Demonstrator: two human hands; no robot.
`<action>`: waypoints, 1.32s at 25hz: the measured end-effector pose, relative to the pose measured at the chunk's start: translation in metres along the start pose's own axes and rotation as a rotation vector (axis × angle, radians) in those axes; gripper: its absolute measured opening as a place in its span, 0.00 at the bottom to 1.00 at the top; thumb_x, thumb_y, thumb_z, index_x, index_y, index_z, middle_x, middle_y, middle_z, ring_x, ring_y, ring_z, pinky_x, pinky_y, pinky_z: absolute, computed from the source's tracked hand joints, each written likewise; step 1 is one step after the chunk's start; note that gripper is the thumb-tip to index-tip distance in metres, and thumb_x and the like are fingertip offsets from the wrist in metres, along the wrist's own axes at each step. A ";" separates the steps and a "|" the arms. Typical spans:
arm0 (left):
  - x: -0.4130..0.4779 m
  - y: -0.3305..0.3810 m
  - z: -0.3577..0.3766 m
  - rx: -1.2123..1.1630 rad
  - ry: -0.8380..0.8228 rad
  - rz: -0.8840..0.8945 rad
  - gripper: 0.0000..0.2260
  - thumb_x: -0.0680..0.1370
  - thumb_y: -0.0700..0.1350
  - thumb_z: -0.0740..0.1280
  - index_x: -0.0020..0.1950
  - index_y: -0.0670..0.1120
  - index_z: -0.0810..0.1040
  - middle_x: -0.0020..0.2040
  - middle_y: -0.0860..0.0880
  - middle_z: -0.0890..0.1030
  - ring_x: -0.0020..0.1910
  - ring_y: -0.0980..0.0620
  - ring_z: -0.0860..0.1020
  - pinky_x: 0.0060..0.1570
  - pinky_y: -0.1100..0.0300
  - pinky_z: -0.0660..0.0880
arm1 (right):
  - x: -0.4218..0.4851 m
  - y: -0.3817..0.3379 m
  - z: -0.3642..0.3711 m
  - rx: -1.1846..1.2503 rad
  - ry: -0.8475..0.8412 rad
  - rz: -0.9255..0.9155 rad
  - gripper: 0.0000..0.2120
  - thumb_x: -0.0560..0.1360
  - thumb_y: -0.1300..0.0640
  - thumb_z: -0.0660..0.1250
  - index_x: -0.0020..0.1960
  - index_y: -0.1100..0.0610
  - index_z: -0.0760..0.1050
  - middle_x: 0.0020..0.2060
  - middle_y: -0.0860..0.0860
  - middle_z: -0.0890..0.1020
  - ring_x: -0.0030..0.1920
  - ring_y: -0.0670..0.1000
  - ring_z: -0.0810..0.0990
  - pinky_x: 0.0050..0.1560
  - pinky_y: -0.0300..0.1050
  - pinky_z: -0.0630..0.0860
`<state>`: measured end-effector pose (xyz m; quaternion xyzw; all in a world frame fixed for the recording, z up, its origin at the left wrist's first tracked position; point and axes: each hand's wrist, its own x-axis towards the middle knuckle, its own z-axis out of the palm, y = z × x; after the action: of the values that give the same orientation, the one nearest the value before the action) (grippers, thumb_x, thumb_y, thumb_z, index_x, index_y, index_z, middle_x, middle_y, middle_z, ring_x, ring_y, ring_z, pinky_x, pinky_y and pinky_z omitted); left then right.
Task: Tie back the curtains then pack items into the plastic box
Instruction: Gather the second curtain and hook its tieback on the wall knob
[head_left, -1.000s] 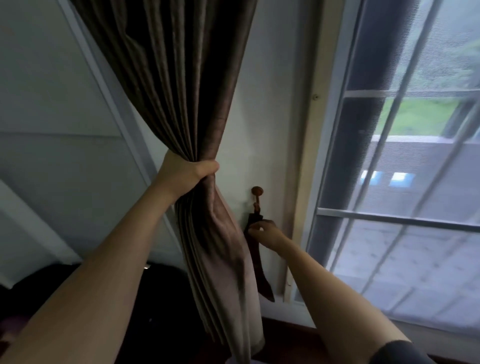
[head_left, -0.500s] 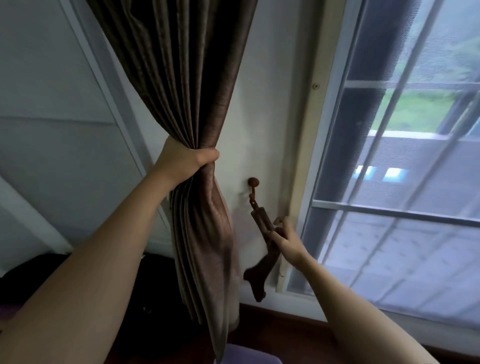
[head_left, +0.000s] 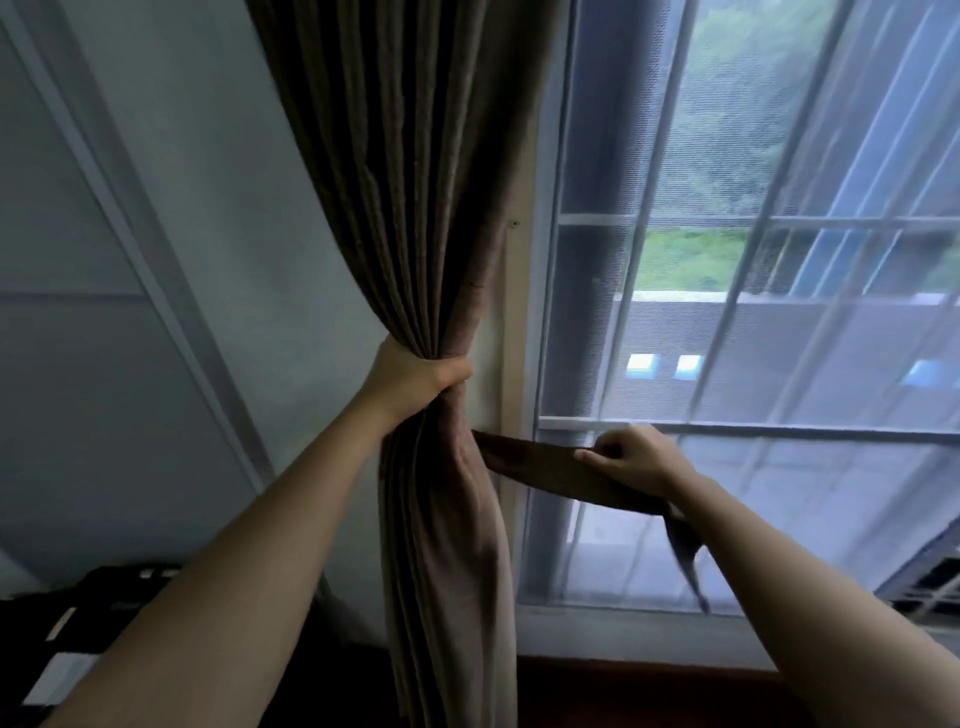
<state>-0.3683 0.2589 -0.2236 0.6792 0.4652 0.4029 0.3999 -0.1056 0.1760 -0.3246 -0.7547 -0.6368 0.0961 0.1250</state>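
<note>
Brown pleated curtain (head_left: 415, 218) is hanging bunched beside the window frame (head_left: 540, 364). Left hand (head_left: 415, 376) is gripping the gathered fabric. Right hand (head_left: 636, 457) is pinching the flat dark tieback strap (head_left: 530, 462), stretching it out from behind the curtain.
</note>
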 end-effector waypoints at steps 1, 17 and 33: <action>-0.001 0.003 0.016 0.015 -0.005 -0.005 0.21 0.64 0.44 0.75 0.55 0.47 0.78 0.49 0.51 0.80 0.48 0.52 0.79 0.42 0.63 0.76 | -0.001 -0.004 -0.009 0.028 0.048 -0.014 0.18 0.72 0.38 0.64 0.33 0.51 0.75 0.29 0.49 0.77 0.34 0.51 0.76 0.35 0.48 0.72; 0.020 0.052 0.103 0.256 -0.122 -0.146 0.28 0.64 0.54 0.75 0.62 0.50 0.74 0.59 0.48 0.79 0.55 0.47 0.78 0.53 0.56 0.77 | -0.060 -0.086 0.020 0.838 0.349 0.215 0.14 0.70 0.60 0.70 0.55 0.59 0.80 0.49 0.50 0.79 0.51 0.47 0.76 0.50 0.35 0.67; 0.014 0.047 0.112 0.176 -0.085 -0.129 0.20 0.67 0.50 0.73 0.56 0.49 0.75 0.51 0.51 0.78 0.51 0.49 0.78 0.50 0.59 0.75 | -0.024 -0.131 0.040 1.171 0.501 0.470 0.32 0.61 0.48 0.74 0.60 0.52 0.62 0.52 0.49 0.76 0.50 0.52 0.78 0.54 0.55 0.76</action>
<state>-0.2468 0.2421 -0.2176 0.6968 0.5243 0.3048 0.3830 -0.2443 0.1759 -0.3223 -0.6805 -0.2505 0.2721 0.6326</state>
